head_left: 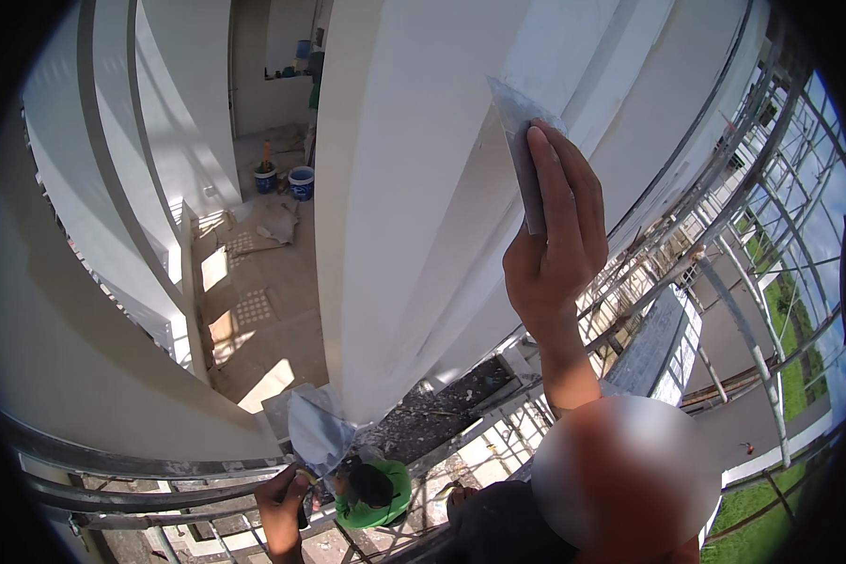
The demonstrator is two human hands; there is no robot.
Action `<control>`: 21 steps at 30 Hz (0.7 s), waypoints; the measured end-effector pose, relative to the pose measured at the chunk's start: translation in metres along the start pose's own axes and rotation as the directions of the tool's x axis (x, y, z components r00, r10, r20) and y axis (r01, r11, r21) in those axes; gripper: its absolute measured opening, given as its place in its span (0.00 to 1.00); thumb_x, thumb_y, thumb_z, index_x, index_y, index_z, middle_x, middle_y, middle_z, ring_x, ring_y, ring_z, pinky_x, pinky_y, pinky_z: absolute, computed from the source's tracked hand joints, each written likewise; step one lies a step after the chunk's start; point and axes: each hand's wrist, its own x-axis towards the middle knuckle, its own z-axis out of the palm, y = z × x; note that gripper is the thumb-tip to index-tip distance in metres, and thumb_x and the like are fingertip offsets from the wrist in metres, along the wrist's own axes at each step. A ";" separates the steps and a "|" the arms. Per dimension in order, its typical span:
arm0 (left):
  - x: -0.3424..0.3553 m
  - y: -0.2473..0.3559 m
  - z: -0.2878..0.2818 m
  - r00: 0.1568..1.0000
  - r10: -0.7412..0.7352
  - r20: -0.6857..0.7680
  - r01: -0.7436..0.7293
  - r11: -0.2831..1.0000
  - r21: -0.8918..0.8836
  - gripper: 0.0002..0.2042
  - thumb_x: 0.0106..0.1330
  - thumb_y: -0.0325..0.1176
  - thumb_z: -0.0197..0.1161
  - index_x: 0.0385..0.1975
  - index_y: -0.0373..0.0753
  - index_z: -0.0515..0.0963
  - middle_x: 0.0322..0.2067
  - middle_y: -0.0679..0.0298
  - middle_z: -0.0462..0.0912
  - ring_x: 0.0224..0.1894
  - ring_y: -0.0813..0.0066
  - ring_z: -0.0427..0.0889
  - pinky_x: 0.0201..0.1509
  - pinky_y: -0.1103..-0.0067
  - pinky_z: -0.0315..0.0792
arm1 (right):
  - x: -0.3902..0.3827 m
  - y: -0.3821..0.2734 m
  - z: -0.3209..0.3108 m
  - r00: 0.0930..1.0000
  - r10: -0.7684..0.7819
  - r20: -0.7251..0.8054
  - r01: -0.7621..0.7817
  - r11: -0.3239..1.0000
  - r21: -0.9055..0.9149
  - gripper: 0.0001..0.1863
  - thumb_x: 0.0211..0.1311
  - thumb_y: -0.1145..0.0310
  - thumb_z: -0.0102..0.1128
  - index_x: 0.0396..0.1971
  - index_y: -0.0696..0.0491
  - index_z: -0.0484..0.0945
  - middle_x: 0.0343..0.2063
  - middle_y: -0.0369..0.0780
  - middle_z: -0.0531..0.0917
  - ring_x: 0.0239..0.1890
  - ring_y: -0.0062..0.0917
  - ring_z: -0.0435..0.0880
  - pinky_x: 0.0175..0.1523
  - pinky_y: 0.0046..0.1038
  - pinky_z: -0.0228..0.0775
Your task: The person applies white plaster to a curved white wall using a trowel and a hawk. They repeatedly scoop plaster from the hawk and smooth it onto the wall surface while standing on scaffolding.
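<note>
My right hand (559, 211) is raised high against the pale wall, its fingers wrapped round the grey back of a wide metal finishing trowel (519, 155). The blade's upper edge meets the wall beside a vertical groove, or lies very near it. Low on the left, my left hand (282, 508) is closed round the handle of a broad flat tool, perhaps a hawk (320, 432), with a pale grey-white surface. Its exact kind is hard to make out. A blurred round patch covers the area below my right forearm.
A person in a green shirt (378, 493) is below, near my left hand. Scaffold poles (724, 268) run along the right and bottom. Two buckets (301, 183) stand on the floor beyond the wall corner. A stained dark plank (442, 404) lies at the wall's foot.
</note>
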 end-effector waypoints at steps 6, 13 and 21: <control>0.002 -0.009 0.001 0.999 0.000 -0.046 -0.002 0.999 -0.037 0.19 0.60 0.29 0.66 0.46 0.20 0.77 0.28 0.61 0.82 0.28 0.82 0.76 0.34 0.84 0.69 | -0.094 -0.020 0.023 0.995 -0.019 0.093 0.026 0.997 -0.071 0.24 0.50 0.83 0.50 0.52 0.62 0.76 0.51 0.46 0.76 0.56 0.43 0.75 0.60 0.48 0.68; -0.001 -0.020 -0.008 0.993 0.112 -0.042 -0.110 0.992 0.063 0.17 0.63 0.30 0.60 0.45 0.22 0.77 0.21 0.61 0.79 0.21 0.78 0.75 0.27 0.81 0.68 | -0.081 -0.023 -0.025 0.997 0.022 0.073 -0.028 0.996 0.082 0.25 0.46 0.79 0.55 0.50 0.61 0.77 0.49 0.45 0.78 0.51 0.40 0.78 0.58 0.47 0.69; -0.007 0.009 0.013 0.995 0.103 -0.002 -0.103 0.994 0.029 0.16 0.65 0.32 0.57 0.44 0.22 0.78 0.17 0.60 0.77 0.16 0.76 0.74 0.22 0.80 0.67 | 0.004 0.010 0.007 0.989 -0.124 -0.080 0.119 0.991 -0.062 0.26 0.47 0.84 0.49 0.52 0.59 0.77 0.53 0.45 0.75 0.56 0.41 0.75 0.61 0.46 0.67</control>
